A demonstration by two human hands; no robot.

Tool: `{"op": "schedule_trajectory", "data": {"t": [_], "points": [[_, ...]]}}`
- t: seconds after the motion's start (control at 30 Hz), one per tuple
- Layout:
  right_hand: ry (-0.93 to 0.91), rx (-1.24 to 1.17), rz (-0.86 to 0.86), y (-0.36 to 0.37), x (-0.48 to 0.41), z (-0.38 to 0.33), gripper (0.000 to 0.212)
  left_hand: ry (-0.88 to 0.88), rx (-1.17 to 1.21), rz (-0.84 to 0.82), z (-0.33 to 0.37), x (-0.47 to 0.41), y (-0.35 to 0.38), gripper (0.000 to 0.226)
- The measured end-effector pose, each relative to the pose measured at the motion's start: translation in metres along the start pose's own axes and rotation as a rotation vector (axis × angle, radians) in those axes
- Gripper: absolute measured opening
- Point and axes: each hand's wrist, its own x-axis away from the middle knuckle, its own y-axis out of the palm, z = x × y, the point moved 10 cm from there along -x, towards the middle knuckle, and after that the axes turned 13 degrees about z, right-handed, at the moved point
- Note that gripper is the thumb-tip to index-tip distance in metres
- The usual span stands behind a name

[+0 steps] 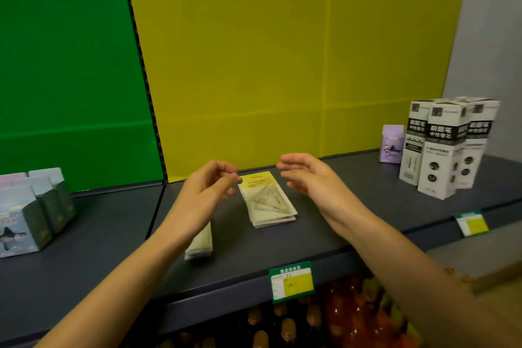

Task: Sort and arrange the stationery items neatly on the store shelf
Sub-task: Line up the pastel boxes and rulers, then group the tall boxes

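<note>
Bright green back panel (pixel 70 65) on the left, yellow back panel (pixel 282 65) beside it, with a black slotted upright (pixel 142 65) between them. A pale grey wall (pixel 494 37) sits far right. The dark grey shelf (pixel 99 234) runs across, with green-framed price tags (pixel 291 281) on its front edge. Below are blurred red and orange goods (pixel 347 316).

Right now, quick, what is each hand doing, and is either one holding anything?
Left hand: open, fingers loosely curled, holding nothing.
Right hand: open, fingers relaxed, holding nothing.
</note>
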Motion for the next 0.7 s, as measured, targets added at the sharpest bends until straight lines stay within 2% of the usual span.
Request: {"op": "schedule_trajectory", "data": {"t": [0.17, 0.33, 0.7], "points": [[-0.067, 0.055, 0.111, -0.095, -0.011, -0.003, 0.025, 0.065, 0.014, -0.113, 0.025, 0.004, 0.066, 0.015], [-0.115, 0.133, 0.144, -0.192, -0.018, -0.003, 0.029, 0.037, 0.025, -0.178, 0.031, 0.008, 0.149, 0.017], [-0.159, 0.204, 0.272, -0.399, -0.061, 0.003, 0.029, -0.103, 0.017, -0.103, 0.024, -0.009, 0.291, 0.017]]}}
